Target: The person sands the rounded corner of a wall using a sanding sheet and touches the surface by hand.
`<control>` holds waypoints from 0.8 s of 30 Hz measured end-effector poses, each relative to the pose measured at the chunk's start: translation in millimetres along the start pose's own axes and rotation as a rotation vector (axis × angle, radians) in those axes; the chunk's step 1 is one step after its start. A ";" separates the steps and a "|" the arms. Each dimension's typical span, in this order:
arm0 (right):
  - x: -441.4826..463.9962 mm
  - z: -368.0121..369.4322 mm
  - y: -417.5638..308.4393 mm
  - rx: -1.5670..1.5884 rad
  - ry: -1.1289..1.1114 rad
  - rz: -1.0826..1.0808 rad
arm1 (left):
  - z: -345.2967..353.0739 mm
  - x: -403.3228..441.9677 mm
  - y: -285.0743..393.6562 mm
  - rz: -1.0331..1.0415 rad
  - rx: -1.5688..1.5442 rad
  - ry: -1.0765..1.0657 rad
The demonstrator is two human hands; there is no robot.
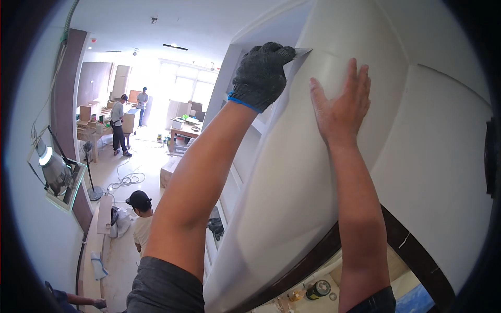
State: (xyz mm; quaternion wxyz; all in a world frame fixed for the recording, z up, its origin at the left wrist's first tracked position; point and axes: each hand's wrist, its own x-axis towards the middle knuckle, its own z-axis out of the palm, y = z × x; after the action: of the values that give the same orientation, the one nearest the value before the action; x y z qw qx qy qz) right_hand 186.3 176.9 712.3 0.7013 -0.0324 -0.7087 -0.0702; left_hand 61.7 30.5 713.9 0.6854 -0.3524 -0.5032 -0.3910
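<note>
My 2 arms reach up in front of me to a pale sheet [282, 172] that spans the sloping surface ahead, between the white shelving [247, 143] on my left and the plain white wall [433, 141] on my right. My right hand [343, 107] is bare and grips nothing: the palm lies on the sheet, thumb apart from the 4 fingers, probably so the pressure spreads wide and the sheet stays steady. My left hand [262, 73], in a dark glove with a blue cuff, is closed around a thin, pointed blade [302, 51]. I hold it at the sheet's upper left edge, its tip toward my bare hand; the glove likely guards my fingers from the metal. Whether the tip touches the sheet, I cannot tell.

Below the sheet curves a dark trim [412, 240], with a jar [319, 289] beyond it. To my left, a lit lamp [55, 167] sits in a frame. Lower down is a person in a black cap [142, 224]; past a coiled cable [127, 180], 2 people [118, 122] stand near cluttered benches [88, 136].
</note>
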 end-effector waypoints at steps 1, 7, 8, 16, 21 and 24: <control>0.7 -0.3 0.7 0.001 0.002 -0.002 | -2.0 -1.8 0.7 0.006 -0.013 -0.005; 0.2 3.1 0.1 0.015 0.011 0.001 | -7.4 -0.6 4.1 0.075 0.018 0.019; 0.3 2.2 0.4 0.014 0.008 0.004 | -8.0 -0.2 4.6 0.074 0.026 0.000; 0.9 3.0 1.7 0.018 0.022 -0.007 | -4.8 2.1 10.1 0.060 0.010 0.021; -0.6 1.1 0.2 0.003 0.018 -0.006 | -8.8 -0.3 14.3 0.043 0.028 -0.007; 0.8 2.2 -0.6 0.001 0.026 -0.006 | -10.4 1.6 15.4 0.052 0.042 -0.010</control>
State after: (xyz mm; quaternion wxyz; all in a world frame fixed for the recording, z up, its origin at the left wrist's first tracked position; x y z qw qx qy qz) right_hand 184.1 176.6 713.0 0.7102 -0.0290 -0.6997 -0.0721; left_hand 80.1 28.0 711.6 0.7001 -0.3527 -0.5052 -0.3609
